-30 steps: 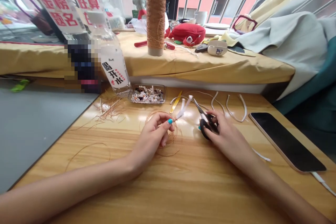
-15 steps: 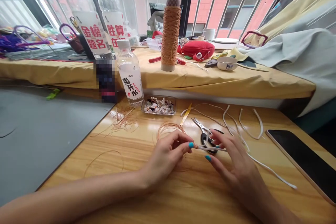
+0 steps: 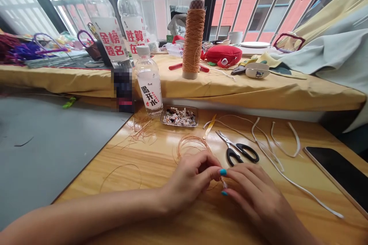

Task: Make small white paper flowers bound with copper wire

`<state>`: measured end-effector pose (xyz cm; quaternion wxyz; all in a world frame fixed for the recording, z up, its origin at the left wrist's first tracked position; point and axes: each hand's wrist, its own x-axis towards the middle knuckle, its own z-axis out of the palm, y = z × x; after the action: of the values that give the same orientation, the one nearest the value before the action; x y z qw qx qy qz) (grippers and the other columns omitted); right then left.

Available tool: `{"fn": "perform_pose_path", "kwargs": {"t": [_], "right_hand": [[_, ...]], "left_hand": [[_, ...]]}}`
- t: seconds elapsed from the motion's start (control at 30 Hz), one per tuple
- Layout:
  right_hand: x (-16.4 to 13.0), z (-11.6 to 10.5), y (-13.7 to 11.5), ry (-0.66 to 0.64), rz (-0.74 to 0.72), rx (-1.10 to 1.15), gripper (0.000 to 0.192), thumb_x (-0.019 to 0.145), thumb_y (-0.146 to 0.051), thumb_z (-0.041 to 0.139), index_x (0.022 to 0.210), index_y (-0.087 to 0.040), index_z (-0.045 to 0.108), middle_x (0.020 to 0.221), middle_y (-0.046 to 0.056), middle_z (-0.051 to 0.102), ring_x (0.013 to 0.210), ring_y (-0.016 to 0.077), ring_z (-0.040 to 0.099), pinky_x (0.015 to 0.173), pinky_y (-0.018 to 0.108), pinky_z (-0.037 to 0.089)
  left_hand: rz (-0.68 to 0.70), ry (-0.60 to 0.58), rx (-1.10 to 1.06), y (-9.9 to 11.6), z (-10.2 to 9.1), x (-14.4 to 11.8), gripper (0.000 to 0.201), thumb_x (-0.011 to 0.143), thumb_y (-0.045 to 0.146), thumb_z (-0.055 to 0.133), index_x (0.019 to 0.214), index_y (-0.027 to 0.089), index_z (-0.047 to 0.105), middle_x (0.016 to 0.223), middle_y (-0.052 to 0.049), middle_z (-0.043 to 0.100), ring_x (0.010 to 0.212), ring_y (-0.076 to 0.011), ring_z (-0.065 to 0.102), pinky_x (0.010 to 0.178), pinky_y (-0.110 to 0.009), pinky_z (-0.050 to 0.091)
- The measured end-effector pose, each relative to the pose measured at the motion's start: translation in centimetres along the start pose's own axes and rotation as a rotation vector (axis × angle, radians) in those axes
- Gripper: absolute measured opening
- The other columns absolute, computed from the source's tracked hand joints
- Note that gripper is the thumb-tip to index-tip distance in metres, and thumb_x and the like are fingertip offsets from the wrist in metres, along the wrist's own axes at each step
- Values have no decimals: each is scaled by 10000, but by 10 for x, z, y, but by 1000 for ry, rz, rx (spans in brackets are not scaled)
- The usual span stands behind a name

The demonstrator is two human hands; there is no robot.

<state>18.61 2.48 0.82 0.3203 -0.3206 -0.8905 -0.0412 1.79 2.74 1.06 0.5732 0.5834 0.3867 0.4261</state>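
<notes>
Over the table's front half, my left hand [image 3: 191,183] pinches a white cord [image 3: 224,184] between thumb and forefinger, where orange-brown thread is wrapped around it. My right hand [image 3: 258,199] meets it from the right, its thumb and fingers closed about the cord's lower end. Much of the cord is hidden behind the fingers. Just beyond my right hand lie black-handled scissors [image 3: 234,149], blades parted. A loose coil of thin copper-coloured strands [image 3: 192,143] rests behind my left hand.
Several white cord lengths [image 3: 299,185] and a phone [image 3: 339,176] lie at right. Farther back are a tray of small beads and flowers [image 3: 179,118], a water bottle [image 3: 149,84] and thread scraps [image 3: 140,128]. A thread spool [image 3: 194,42] stands on the cloth-covered ledge [image 3: 172,88].
My right hand has moved in from the right, from spread fingers to closing on the cord beside my left hand. The cord now points downward, and the scissors are uncovered. The view has shifted slightly.
</notes>
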Motion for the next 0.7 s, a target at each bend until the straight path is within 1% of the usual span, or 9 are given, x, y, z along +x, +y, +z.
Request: {"fn": "perform_pose_path", "kwargs": {"t": [0.07, 0.17, 0.27, 0.33, 0.4, 0.47, 0.57, 0.63, 0.7], "right_hand": [[1, 0, -2, -16, 1, 36, 131, 806, -186, 431, 856, -150, 546, 765, 56, 594, 735, 151, 520, 665, 284, 420], [1, 0, -2, -28, 22, 72, 147, 813, -165, 404, 861, -156, 543, 774, 53, 589, 744, 146, 521, 672, 276, 425], [0, 0, 1, -35, 92, 109, 143, 819, -190, 399, 864, -170, 534, 793, 53, 583, 768, 151, 519, 681, 271, 431], [-2, 1, 3, -40, 160, 128, 134, 817, -214, 409, 846, -178, 536, 785, 53, 578, 755, 152, 522, 658, 264, 435], [-3, 2, 3, -33, 183, 144, 147, 820, -218, 401, 843, -179, 542, 765, 55, 576, 724, 153, 522, 638, 264, 433], [-4, 2, 2, -47, 181, 174, 178, 829, -212, 377, 871, -177, 546, 750, 56, 580, 704, 154, 517, 641, 272, 424], [-3, 2, -2, -167, 200, 283, 208, 840, -223, 345, 878, -175, 543, 784, 61, 588, 723, 154, 509, 659, 273, 410], [-2, 2, -6, -267, 238, 388, 218, 842, -236, 333, 808, -170, 538, 777, 53, 583, 719, 146, 503, 652, 257, 402], [0, 1, -8, -325, 276, 486, 230, 842, -261, 331, 764, -166, 526, 765, 43, 576, 721, 141, 500, 661, 249, 393]], "left_hand": [[31, 3, 53, 0, 1, -1, 212, 745, 346, 507, 740, 135, 518, 593, 26, 487, 472, -44, 388, 454, -171, 317], [89, 7, 137, 0, 2, -1, 204, 750, 339, 501, 766, 138, 529, 617, 16, 500, 522, -59, 412, 505, -181, 340], [151, 31, 218, 1, 3, -1, 197, 745, 332, 509, 778, 141, 545, 657, 4, 519, 543, -67, 416, 525, -189, 345], [195, 55, 260, 1, 3, -2, 185, 743, 324, 512, 768, 145, 553, 682, -3, 535, 566, -75, 432, 544, -195, 351], [212, 71, 290, 2, 3, -3, 166, 757, 305, 494, 752, 151, 554, 667, -1, 538, 573, -82, 444, 553, -198, 355], [202, 76, 308, 2, 3, -4, 161, 775, 284, 462, 734, 154, 547, 621, 8, 528, 529, -78, 432, 526, -195, 349], [223, 79, 342, 2, 4, -6, 178, 790, 272, 430, 703, 156, 532, 597, 10, 530, 515, -79, 433, 517, -192, 346], [260, 59, 365, 2, 4, -7, 194, 797, 270, 410, 694, 154, 525, 606, 5, 540, 550, -85, 452, 545, -192, 352], [281, 32, 370, 1, 4, -8, 215, 806, 281, 387, 687, 152, 512, 597, 4, 537, 563, -88, 453, 560, -193, 352]]}}
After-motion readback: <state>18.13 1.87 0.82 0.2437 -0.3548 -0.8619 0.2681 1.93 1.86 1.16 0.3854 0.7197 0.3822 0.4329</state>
